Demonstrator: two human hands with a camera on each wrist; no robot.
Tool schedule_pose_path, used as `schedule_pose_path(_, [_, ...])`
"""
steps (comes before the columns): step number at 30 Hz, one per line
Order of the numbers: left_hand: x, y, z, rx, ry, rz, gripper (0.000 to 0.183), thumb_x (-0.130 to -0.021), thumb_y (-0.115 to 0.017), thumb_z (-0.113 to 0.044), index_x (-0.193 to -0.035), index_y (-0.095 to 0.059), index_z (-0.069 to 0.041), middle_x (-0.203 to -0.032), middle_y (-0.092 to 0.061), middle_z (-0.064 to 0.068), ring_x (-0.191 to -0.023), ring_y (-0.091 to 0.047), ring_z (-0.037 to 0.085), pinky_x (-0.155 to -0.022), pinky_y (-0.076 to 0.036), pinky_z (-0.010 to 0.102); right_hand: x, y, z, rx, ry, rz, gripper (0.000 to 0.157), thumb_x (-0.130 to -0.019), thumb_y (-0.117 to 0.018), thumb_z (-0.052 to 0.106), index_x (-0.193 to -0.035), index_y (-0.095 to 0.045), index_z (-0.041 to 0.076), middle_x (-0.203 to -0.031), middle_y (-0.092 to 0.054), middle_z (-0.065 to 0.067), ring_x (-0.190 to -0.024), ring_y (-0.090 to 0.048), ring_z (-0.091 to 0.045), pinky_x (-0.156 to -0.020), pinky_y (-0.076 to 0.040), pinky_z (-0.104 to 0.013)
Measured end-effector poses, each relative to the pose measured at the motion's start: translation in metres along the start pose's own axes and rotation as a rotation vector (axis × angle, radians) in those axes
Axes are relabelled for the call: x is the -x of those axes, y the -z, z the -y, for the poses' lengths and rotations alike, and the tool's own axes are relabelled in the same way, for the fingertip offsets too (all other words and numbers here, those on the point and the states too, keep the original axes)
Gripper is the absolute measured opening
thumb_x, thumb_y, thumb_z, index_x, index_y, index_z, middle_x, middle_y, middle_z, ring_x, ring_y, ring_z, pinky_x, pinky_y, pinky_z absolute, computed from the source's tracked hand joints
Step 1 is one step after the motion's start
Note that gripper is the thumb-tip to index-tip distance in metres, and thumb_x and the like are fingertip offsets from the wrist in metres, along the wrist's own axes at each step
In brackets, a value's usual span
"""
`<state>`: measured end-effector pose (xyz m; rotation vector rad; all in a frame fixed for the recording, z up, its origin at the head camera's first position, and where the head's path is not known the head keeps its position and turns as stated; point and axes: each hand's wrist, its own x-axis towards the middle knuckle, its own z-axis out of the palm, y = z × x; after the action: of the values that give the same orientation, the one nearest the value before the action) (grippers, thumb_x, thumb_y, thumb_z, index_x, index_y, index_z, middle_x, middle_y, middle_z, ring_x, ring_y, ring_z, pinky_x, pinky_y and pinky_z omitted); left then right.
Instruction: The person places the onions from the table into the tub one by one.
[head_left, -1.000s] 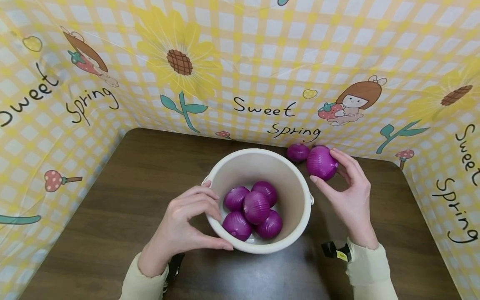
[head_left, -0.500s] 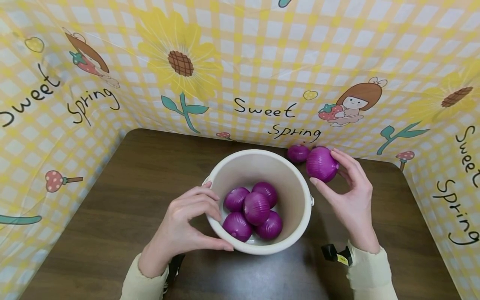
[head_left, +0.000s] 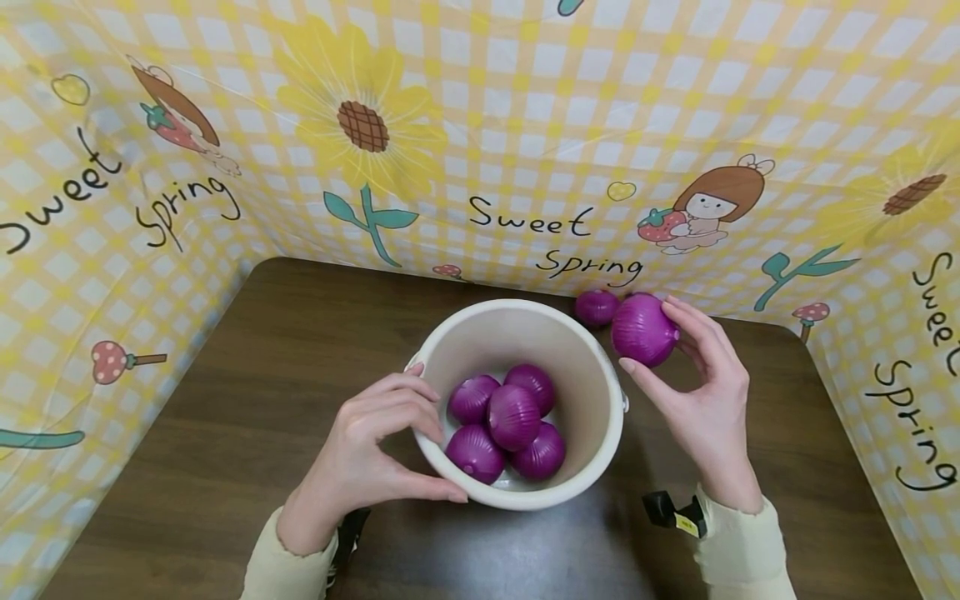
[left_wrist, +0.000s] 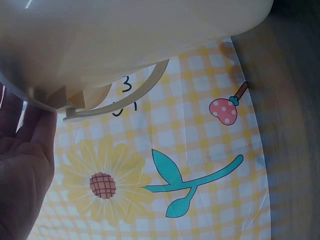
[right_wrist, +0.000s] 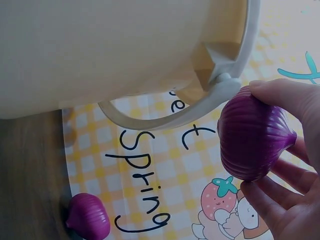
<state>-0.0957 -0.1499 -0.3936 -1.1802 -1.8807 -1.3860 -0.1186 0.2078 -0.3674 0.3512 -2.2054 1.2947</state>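
A cream bucket (head_left: 517,497) stands mid-table in the head view, with several red onions (head_left: 513,417) lying at its bottom. My left hand (head_left: 367,442) grips the left side of its rim, fingertips over the edge and thumb along the near side. In the left wrist view, part of that hand (left_wrist: 27,165) shows beside the bucket's rim and handle (left_wrist: 132,102). To the right of the bucket, my right hand (head_left: 701,392) holds another red onion (head_left: 643,330) between thumb and fingers, above the table. The right wrist view shows this onion (right_wrist: 252,135) close beside the rim.
One more red onion (head_left: 597,307) sits at the table's back edge, behind the bucket's right side. A sliver of purple shows behind the held onion. Yellow checked cloth (head_left: 480,150) rises along the back and both sides of the dark wooden table (head_left: 225,375).
My right hand and its onion have shifted very slightly toward the near side. The left hand, the bucket and the onions inside look the same.
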Motion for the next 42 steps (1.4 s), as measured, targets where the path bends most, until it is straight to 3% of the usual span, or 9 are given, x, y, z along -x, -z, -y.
schedule_pose_path(6, [-0.001, 0.0, -0.001, 0.008, 0.002, 0.0, 0.047, -0.058, -0.101, -0.04, -0.08, -0.069, -0.013, -0.08, -0.067, -0.003, -0.093, -0.062, 0.024, -0.113, -0.041, 0.051, -0.001, -0.002, 0.008, -0.029, 0.016, -0.015, 0.077, -0.067, -0.089, -0.015, -0.136, -0.065, 0.01, -0.141, -0.057, -0.007, -0.128, -0.055, -0.027, -0.104, -0.051, -0.027])
schedule_pose_path(17, [-0.001, 0.0, -0.001, 0.008, 0.0, 0.003, 0.048, -0.058, -0.101, -0.039, -0.08, -0.068, -0.013, -0.08, -0.067, -0.002, -0.093, -0.062, 0.024, -0.113, -0.041, 0.052, -0.002, -0.004, 0.049, -0.068, 0.063, -0.028, 0.071, -0.063, -0.082, -0.026, -0.129, -0.063, -0.009, -0.136, -0.057, -0.024, -0.126, -0.056, -0.026, -0.103, -0.051, -0.027])
schedule_pose_path(42, [-0.001, 0.0, 0.0, 0.003, 0.006, 0.004, 0.048, -0.058, -0.1, -0.041, -0.08, -0.068, -0.013, -0.08, -0.067, -0.003, -0.093, -0.062, 0.024, -0.113, -0.042, 0.052, -0.001, -0.003, 0.065, -0.106, 0.111, -0.016, 0.072, -0.062, -0.084, -0.025, -0.128, -0.062, -0.01, -0.136, -0.056, -0.026, -0.127, -0.054, -0.032, -0.105, -0.051, -0.03])
